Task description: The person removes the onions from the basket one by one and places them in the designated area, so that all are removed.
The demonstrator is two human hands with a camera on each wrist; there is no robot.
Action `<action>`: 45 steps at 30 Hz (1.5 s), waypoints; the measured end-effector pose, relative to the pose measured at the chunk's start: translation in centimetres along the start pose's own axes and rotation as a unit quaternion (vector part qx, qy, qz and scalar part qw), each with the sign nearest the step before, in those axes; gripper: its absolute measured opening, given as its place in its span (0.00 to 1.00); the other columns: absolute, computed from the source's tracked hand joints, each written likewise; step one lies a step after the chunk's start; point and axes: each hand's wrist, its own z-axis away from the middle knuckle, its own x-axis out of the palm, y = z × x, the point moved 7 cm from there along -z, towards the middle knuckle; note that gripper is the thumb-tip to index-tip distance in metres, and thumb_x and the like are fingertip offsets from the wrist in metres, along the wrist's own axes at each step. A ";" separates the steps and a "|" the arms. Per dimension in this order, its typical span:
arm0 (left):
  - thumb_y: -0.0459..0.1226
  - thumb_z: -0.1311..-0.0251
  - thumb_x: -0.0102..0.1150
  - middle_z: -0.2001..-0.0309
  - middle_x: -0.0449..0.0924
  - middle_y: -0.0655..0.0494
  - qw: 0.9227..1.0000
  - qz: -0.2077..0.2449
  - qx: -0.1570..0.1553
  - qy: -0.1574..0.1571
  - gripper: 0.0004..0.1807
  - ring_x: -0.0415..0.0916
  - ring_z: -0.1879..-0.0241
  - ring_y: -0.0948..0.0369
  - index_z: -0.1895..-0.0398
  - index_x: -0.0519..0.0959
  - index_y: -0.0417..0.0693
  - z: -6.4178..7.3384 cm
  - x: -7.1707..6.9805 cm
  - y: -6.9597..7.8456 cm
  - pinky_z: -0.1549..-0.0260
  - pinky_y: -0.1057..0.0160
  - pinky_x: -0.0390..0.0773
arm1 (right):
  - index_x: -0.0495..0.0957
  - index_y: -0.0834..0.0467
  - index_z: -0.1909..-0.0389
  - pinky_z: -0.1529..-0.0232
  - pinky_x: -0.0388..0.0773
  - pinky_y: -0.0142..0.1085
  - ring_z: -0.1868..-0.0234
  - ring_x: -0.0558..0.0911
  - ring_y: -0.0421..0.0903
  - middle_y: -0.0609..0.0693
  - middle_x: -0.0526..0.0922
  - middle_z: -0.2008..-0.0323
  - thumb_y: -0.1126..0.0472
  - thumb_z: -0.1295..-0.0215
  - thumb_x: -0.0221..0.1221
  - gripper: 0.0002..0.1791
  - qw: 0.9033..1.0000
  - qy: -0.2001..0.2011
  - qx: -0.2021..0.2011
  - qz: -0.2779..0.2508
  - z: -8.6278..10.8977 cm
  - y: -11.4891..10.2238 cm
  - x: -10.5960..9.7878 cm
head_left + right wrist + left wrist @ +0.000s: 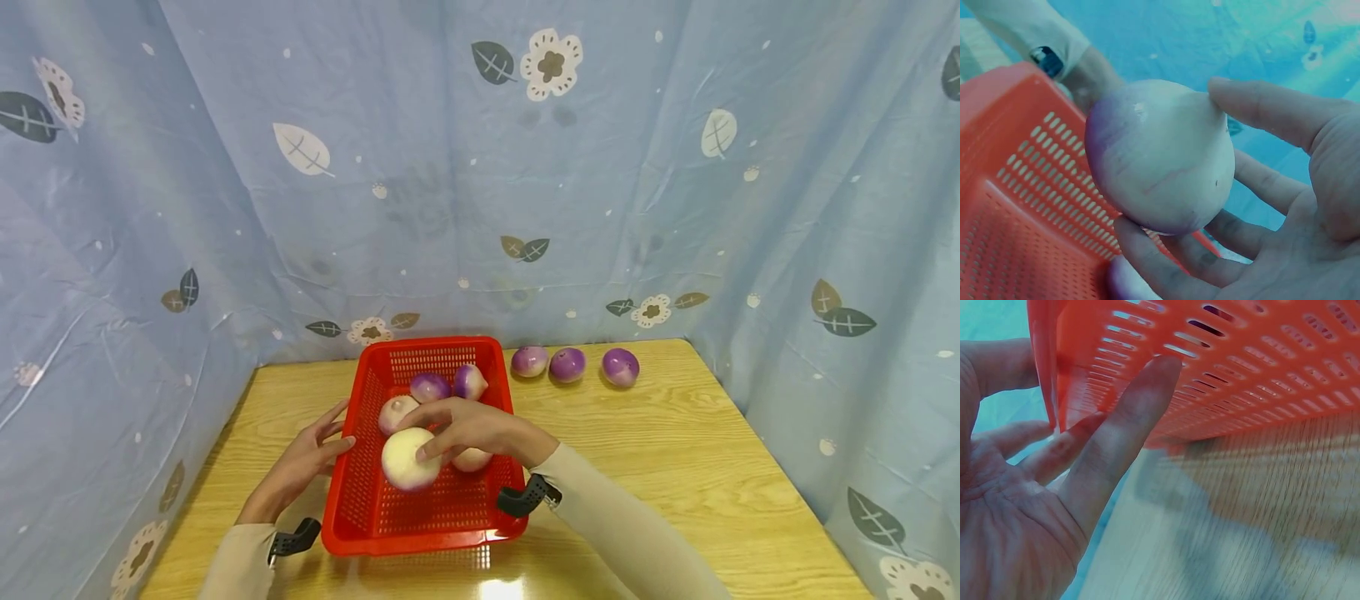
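Observation:
My right hand [468, 429] holds a purple-and-white turnip [1160, 156] over the red plastic basket [420, 521]. In the right wrist view, the thumb presses near its pointed tip and the fingers curl around its underside. At the basket's left side, my left hand [303, 458] grips the rim [1046, 375], with fingers against the slotted outer wall. Inside the basket lie several turnips: a purple one [429, 387] and a purple-and-white one [470, 382] at the back, and a paler one [395, 414] at left. Another pale turnip [472, 459] is partly hidden by my right hand.
Three purple turnips stand in a row on the wooden table [645, 467], right of the basket's back corner: left [529, 362], middle [567, 365] and right [620, 367]. A blue patterned curtain [420, 233] hangs behind the table and on both sides.

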 end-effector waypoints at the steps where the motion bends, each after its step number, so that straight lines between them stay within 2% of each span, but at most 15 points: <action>1: 0.39 0.34 0.59 0.28 0.57 0.31 1.000 -0.001 0.000 0.001 0.44 0.83 0.52 0.47 0.21 0.47 0.59 0.0 0.0 0.0 0.61 0.47 0.86 | 0.80 0.46 0.45 0.54 0.83 0.40 0.53 0.80 0.43 0.42 0.82 0.49 0.60 0.44 0.69 0.24 1.000 0.007 0.005 -0.006 0.2 0.1 -0.3; 7: 0.39 0.34 0.59 0.28 0.57 0.31 1.000 0.000 0.000 0.000 0.44 0.83 0.51 0.46 0.21 0.46 0.59 0.1 0.1 0.1 0.61 0.46 0.86 | 0.79 0.47 0.45 0.56 0.84 0.42 0.56 0.81 0.45 0.47 0.81 0.51 0.59 0.44 0.69 0.23 0.999 0.027 0.013 -0.037 1.3 1.0 -1.8; 13: 0.39 0.34 0.59 0.28 0.57 0.30 1.000 0.000 0.005 -0.005 0.44 0.82 0.51 0.45 0.20 0.46 0.58 0.1 0.1 0.1 0.60 0.46 0.86 | 0.78 0.50 0.43 0.56 0.84 0.42 0.52 0.80 0.46 0.49 0.80 0.47 0.59 0.43 0.68 0.25 0.997 0.046 0.005 -0.061 2.5 1.3 -3.1; 19: 0.38 0.34 0.59 0.27 0.55 0.32 1.000 -0.002 -0.010 -0.003 0.44 0.83 0.52 0.47 0.20 0.45 0.59 0.3 0.1 -0.5 0.60 0.48 0.86 | 0.76 0.53 0.41 0.56 0.83 0.40 0.52 0.79 0.46 0.51 0.79 0.47 0.59 0.42 0.67 0.26 0.994 0.072 -0.003 -0.085 4.0 1.5 -4.4; 27: 0.39 0.34 0.59 0.28 0.55 0.30 1.000 0.001 0.003 -0.010 0.44 0.83 0.52 0.46 0.20 0.45 0.58 0.0 0.0 0.0 0.61 0.47 0.86 | 0.72 0.58 0.37 0.54 0.84 0.39 0.51 0.81 0.47 0.56 0.71 0.37 0.61 0.40 0.66 0.29 0.982 0.118 -0.016 -0.146 5.9 2.1 -6.9; 36: 0.39 0.33 0.58 0.27 0.54 0.31 1.000 0.001 0.005 -0.010 0.44 0.83 0.53 0.45 0.20 0.45 0.59 0.0 -0.1 -0.1 0.61 0.48 0.86 | 0.68 0.58 0.34 0.50 0.83 0.44 0.47 0.79 0.47 0.57 0.72 0.39 0.61 0.39 0.65 0.32 0.967 0.177 -0.005 -0.184 7.5 3.7 -8.8; 45: 0.38 0.34 0.59 0.27 0.55 0.31 1.000 0.007 0.004 -0.012 0.44 0.83 0.53 0.45 0.20 0.46 0.60 -0.2 -0.1 -0.2 0.61 0.47 0.86 | 0.66 0.58 0.31 0.49 0.82 0.47 0.48 0.79 0.47 0.59 0.69 0.35 0.62 0.37 0.63 0.33 0.951 0.240 0.013 -0.193 9.4 6.2 -10.9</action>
